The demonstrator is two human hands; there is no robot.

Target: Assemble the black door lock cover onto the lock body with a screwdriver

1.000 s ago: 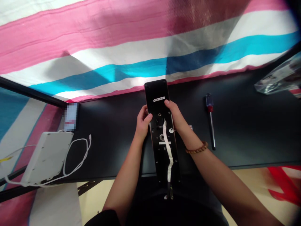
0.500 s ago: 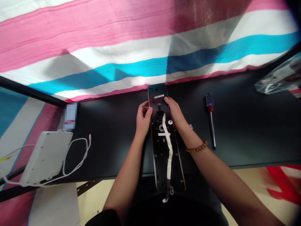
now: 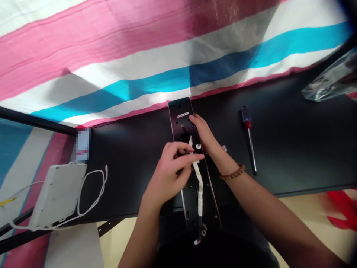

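A long black metal panel [image 3: 193, 208] with screw holes and a small white label runs from the table toward my body, its near end past the table edge. Along its middle lies a cable wrapped in white tape [image 3: 198, 182], ending in a small white connector [image 3: 197, 242]. My right hand [image 3: 205, 134] grips the panel's right edge near the far end, thumb on top. Over the middle of the panel hovers my left hand [image 3: 175, 167], fingers stretched and apart, fingertips by the taped cable. Whether they touch it I cannot tell.
Right of the panel lies a screwdriver [image 3: 248, 137] with a clear-and-red handle. A clear plastic bag [image 3: 323, 83] is at the far right. A white box [image 3: 58, 191] with a white cable [image 3: 103, 182] sits at the left. Striped sheeting [image 3: 156, 87] hangs behind the black table [image 3: 292, 137].
My left hand has left the panel's left edge and come over its middle, near the taped cable. My right hand keeps its grip. The view has tilted slightly.
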